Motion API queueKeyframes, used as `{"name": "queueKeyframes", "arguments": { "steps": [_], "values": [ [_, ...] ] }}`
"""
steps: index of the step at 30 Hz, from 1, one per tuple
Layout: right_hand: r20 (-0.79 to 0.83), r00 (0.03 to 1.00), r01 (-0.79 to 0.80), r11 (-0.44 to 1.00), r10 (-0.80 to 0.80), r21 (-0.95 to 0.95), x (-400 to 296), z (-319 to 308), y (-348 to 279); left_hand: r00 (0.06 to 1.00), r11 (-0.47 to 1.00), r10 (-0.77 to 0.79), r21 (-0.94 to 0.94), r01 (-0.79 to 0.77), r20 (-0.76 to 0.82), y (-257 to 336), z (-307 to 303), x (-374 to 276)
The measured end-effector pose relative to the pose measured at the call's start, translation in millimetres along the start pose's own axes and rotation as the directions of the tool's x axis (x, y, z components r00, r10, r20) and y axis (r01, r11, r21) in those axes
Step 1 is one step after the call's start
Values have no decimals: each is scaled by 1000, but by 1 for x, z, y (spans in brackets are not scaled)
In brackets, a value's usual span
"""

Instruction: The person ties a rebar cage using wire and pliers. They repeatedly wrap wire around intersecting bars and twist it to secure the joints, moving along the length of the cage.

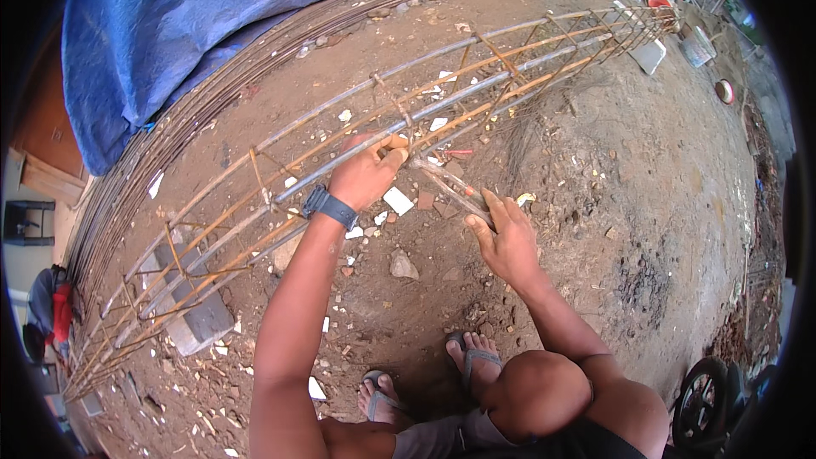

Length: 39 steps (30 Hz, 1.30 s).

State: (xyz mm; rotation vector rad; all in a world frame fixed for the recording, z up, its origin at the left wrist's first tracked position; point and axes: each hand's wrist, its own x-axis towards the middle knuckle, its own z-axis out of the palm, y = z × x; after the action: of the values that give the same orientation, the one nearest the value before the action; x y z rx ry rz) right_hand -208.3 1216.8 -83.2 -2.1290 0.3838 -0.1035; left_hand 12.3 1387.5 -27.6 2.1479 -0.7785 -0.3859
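Note:
A long rebar cage point(459, 97) of steel bars with square stirrups runs diagonally across the view. My left hand point(366, 169), a dark watch on its wrist, grips the cage at a bar beside a stirrup, thumb and forefinger pinched near the joint. In my right hand point(507, 236) are the handles of long steel pincers point(452, 188), whose head meets the cage just right of my left fingertips. Whether the jaws hold tie wire is too small to tell. Thin loose wires point(526, 134) lie on the ground behind the pincers.
Concrete blocks point(194, 306) sit under the cage's left end. Long rebars point(255, 60) lie beside a blue tarpaulin point(153, 32). Buckets point(696, 48) stand at the upper right, a wheel point(701, 401) at the lower right. Tile shards point(398, 201) and stones point(403, 264) litter the dirt.

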Motion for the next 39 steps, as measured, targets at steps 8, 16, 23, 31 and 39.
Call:
{"name": "queueKeyframes", "arguments": {
  "steps": [8,16,23,31,39],
  "values": [
    [737,647,-762,-156,-195,628,-8,9,4,998,992,63,-109,-64,-16,7,2,4],
    [379,924,-304,712,58,633,-11,14,-18,999,999,39,-28,-39,-12,-3,1,3],
    [-192,981,-59,888,-33,-455,1,10,-36,997,995,33,-91,-40,-69,-5,6,-5],
    [235,822,-490,855,519,-171,31,15,-38,679,820,501,43,-571,-536,-19,37,-49],
    [680,708,-617,303,-191,727,-3,93,-36,970,673,-240,-723,154,-17,-138,121,-117]
  ]
}}
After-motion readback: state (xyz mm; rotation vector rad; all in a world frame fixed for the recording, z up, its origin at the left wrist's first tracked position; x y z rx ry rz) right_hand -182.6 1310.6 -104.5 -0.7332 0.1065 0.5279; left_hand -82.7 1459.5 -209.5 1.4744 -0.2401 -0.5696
